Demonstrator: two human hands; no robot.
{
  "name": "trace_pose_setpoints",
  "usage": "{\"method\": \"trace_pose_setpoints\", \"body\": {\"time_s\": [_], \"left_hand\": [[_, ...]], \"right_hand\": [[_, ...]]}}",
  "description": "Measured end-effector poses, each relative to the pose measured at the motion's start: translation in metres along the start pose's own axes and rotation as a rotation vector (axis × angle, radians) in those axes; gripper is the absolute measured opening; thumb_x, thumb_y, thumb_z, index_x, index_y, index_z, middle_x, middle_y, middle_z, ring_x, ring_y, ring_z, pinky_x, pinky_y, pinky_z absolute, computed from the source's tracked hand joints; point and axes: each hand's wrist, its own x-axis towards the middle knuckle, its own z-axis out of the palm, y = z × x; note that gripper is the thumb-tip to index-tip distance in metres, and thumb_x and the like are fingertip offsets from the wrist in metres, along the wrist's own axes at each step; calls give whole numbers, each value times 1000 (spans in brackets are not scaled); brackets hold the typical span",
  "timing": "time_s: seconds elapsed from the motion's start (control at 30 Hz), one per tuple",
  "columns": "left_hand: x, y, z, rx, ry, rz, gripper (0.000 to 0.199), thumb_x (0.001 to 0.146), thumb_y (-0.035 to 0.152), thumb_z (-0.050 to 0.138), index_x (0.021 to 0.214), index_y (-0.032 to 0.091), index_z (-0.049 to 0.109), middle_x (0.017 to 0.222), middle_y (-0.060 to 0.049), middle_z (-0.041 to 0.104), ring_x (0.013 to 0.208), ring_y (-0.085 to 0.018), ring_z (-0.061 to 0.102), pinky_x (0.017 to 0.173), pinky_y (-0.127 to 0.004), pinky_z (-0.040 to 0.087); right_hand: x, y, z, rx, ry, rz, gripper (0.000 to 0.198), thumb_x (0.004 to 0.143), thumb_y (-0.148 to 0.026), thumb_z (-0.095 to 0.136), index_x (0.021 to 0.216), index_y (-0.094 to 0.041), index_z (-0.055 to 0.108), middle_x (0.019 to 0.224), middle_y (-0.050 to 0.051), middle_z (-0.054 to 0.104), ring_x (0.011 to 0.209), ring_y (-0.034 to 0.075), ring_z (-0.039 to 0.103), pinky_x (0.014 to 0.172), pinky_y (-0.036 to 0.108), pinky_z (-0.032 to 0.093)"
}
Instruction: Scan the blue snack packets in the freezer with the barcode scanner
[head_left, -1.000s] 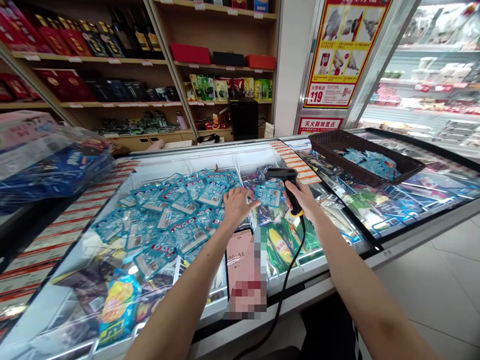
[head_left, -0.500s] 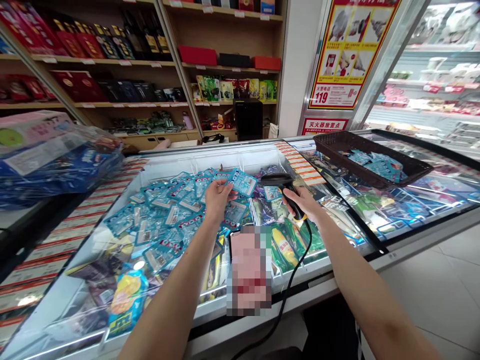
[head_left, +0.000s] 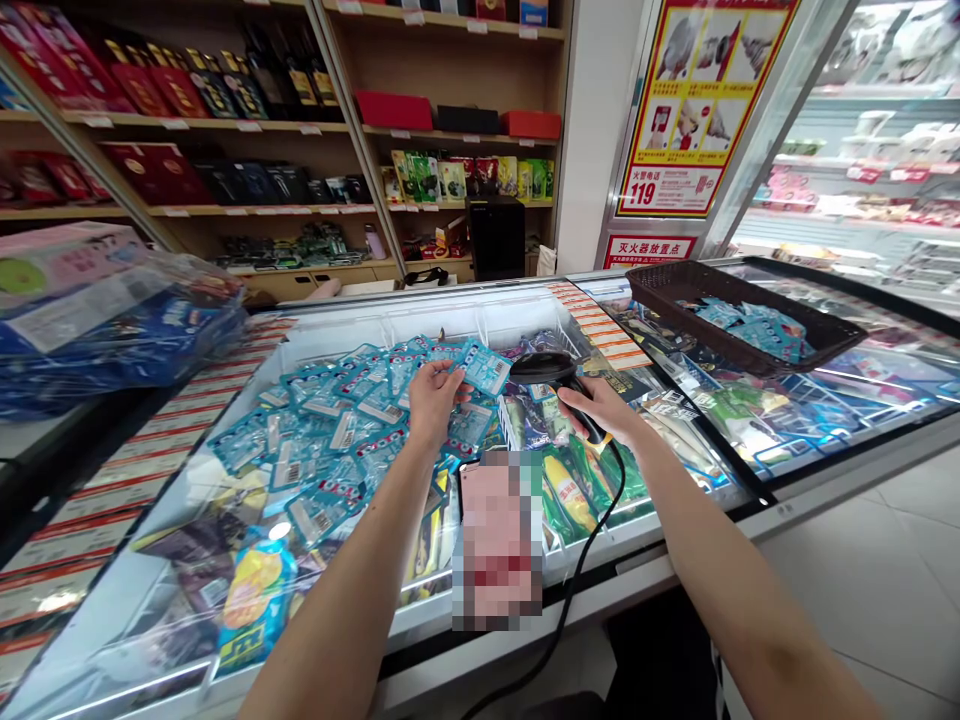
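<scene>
Between the fingers of my left hand [head_left: 437,398] is a small blue packet [head_left: 486,367], its printed side facing up. My right hand [head_left: 602,410] is wrapped round the handle of a black barcode scanner [head_left: 546,368]. The scanner's head points left and lies close to the packet's right edge. A black cable [head_left: 581,560] hangs from the handle toward me. Many like blue packets [head_left: 330,430] are spread over the freezer's glass top to the left of and below my left hand. A phone [head_left: 499,540] with a blurred-out screen lies on the glass nearer to me.
A dark brown basket [head_left: 814,352] holding several blue packets stands on the freezer at the right. Plastic-wrapped goods [head_left: 112,310] sit at the far left. Bagged frozen food [head_left: 255,600] shows through the glass. Stocked wooden shelves [head_left: 349,125] stand behind.
My right hand has shifted slightly left with the barcode scanner, bringing its head nearer the held packet. My left hand and its packet have barely moved.
</scene>
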Motion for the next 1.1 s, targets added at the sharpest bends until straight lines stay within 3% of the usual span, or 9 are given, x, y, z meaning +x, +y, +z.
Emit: {"method": "trace_pose_setpoints", "body": {"time_s": [0.3, 0.6, 0.83, 0.97, 1.1], "left_hand": [[3, -3, -2, -3, 0, -11, 37, 69, 34, 74, 97, 18, 55, 68, 1, 65, 59, -17, 65, 52, -27, 51], [9, 4, -4, 56, 40, 7, 40, 74, 35, 70, 106, 18, 55, 69, 0, 64, 58, -19, 65, 50, -27, 49], [26, 16, -42, 320, 211, 174, 37, 81, 36, 60, 113, 17, 58, 68, 0, 63, 49, -15, 58, 48, -26, 45], [34, 16, -70, 549, 324, 200, 39, 85, 37, 54, 116, 15, 61, 70, -2, 63, 59, -18, 61, 66, -34, 52], [24, 23, -71, 906, 428, 373, 44, 86, 37, 56, 122, 14, 63, 115, -17, 61, 103, -28, 60, 97, -46, 45]], "right_hand": [[1, 3, 0, 18, -21, -15, 44, 83, -64, 61, 78, -21, 56, 53, -3, 55, 41, 11, 49, 44, 26, 41], [4, 4, -2, 67, 43, 2, 47, 83, -66, 59, 76, -20, 55, 50, -2, 54, 39, 10, 48, 39, 22, 36], [3, 0, -1, 127, 83, 31, 45, 78, -63, 66, 84, -20, 56, 62, -1, 60, 45, 11, 53, 42, 23, 42], [9, 7, 0, 193, 160, 37, 48, 74, -65, 68, 84, -20, 55, 68, -1, 61, 43, 10, 51, 38, 23, 41], [13, 12, -1, 242, 215, 31, 50, 72, -66, 70, 81, -19, 55, 69, 0, 60, 43, 9, 51, 36, 23, 40]]}}
